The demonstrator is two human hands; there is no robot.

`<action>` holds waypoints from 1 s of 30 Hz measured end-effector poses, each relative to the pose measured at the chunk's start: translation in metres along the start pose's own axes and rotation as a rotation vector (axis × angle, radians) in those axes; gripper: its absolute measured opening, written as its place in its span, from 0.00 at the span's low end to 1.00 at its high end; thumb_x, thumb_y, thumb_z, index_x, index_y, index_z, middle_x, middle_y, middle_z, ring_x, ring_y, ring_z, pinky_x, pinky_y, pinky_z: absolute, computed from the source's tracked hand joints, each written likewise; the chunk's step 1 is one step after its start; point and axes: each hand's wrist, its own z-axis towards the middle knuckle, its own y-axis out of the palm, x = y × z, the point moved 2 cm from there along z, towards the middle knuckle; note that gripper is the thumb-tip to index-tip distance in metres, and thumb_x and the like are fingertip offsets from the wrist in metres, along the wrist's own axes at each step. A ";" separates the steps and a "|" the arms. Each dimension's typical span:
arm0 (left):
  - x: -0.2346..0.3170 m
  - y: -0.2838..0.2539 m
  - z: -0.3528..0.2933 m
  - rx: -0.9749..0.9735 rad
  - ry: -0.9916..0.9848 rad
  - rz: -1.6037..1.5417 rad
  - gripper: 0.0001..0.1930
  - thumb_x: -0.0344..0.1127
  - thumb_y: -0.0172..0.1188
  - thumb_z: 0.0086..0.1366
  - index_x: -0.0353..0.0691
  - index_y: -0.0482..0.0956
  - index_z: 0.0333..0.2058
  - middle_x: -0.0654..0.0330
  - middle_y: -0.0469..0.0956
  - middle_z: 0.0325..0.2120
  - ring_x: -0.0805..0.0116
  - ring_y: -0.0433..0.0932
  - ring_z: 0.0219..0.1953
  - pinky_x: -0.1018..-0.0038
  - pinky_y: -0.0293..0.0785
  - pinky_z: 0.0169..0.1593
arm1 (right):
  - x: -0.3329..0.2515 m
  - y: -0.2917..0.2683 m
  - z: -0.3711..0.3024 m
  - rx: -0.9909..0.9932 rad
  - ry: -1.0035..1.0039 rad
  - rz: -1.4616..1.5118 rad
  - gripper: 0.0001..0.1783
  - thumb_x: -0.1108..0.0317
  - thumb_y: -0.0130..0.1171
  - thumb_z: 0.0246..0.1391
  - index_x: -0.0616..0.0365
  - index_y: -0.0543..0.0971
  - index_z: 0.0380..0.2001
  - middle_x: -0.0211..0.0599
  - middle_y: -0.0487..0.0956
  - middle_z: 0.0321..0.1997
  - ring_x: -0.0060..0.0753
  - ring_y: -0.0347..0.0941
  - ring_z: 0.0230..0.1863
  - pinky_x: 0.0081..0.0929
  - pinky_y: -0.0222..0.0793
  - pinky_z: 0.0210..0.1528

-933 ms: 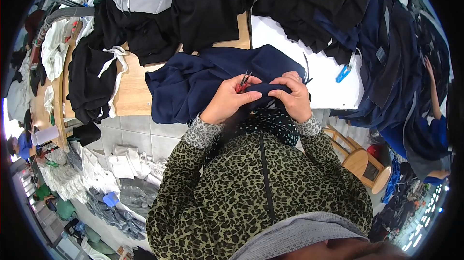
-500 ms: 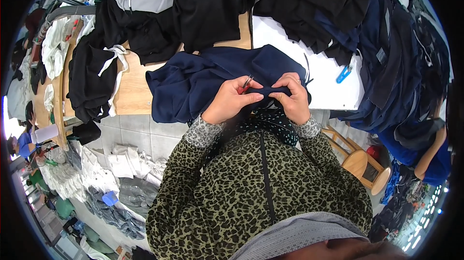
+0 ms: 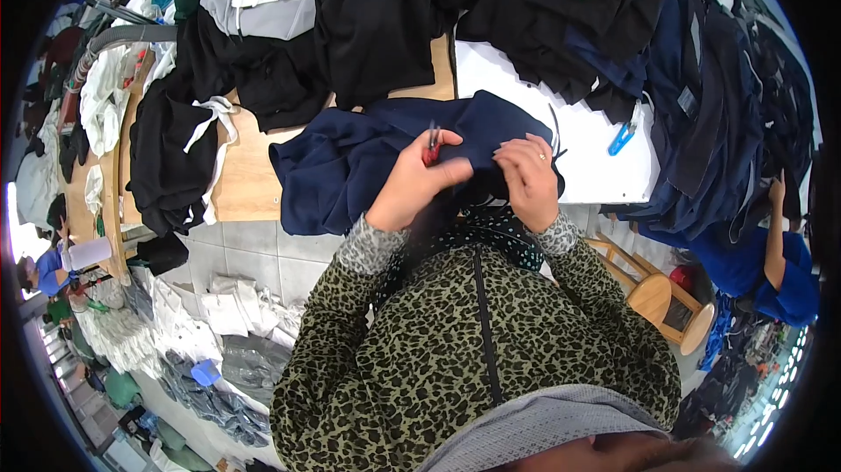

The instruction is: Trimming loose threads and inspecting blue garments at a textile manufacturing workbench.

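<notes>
A navy garment (image 3: 350, 143) lies bunched over the table's front edge, in front of me. My left hand (image 3: 419, 178) is above it, with small red-handled thread snips (image 3: 431, 149) tucked between palm and fingers; its thumb and forefinger stand apart, off the cloth. At the garment's right part, my right hand (image 3: 531, 181) has its fingers bent together on the navy cloth, and a ring shows on one finger. What lies under those fingertips is partly hidden. Blue thread snips (image 3: 622, 138) rest on the white tabletop to the right.
Black garments (image 3: 377, 25) are heaped along the far side of the wooden table (image 3: 245, 165). A dark pile of clothes (image 3: 701, 121) hangs over the right side. Beside me on the floor stands a wooden stool (image 3: 653, 297); another person's arm (image 3: 776, 235) shows at far right.
My left thumb and forefinger have let go of the navy cloth, and the snips have turned more upright. My right fingers have shifted slightly left. The person at right has raised an arm.
</notes>
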 end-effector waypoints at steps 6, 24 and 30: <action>-0.013 0.001 -0.002 0.042 0.291 0.291 0.30 0.25 0.70 0.44 0.36 0.65 0.46 0.67 0.65 0.40 0.81 0.67 0.39 0.86 0.66 0.40 | -0.015 0.007 -0.002 -0.014 0.045 0.166 0.17 0.71 0.65 0.41 0.59 0.73 0.36 0.41 0.73 0.47 0.48 0.67 0.49 0.40 0.60 0.54; -0.015 -0.024 0.005 -0.137 0.179 0.332 0.10 0.29 0.59 0.59 0.33 0.73 0.39 0.66 0.72 0.30 0.80 0.68 0.30 0.81 0.67 0.38 | 0.010 -0.009 0.017 -0.109 0.762 1.078 0.09 0.72 0.49 0.60 0.62 0.74 0.42 0.28 0.74 0.39 0.17 0.69 0.40 0.15 0.64 0.46; -0.019 -0.024 0.001 -0.055 0.152 0.062 0.08 0.31 0.58 0.62 0.33 0.73 0.37 0.72 0.69 0.30 0.84 0.66 0.34 0.84 0.64 0.42 | 0.019 -0.009 0.012 0.267 0.660 1.125 0.07 0.73 0.52 0.58 0.60 0.73 0.40 0.26 0.73 0.38 0.16 0.66 0.40 0.14 0.61 0.46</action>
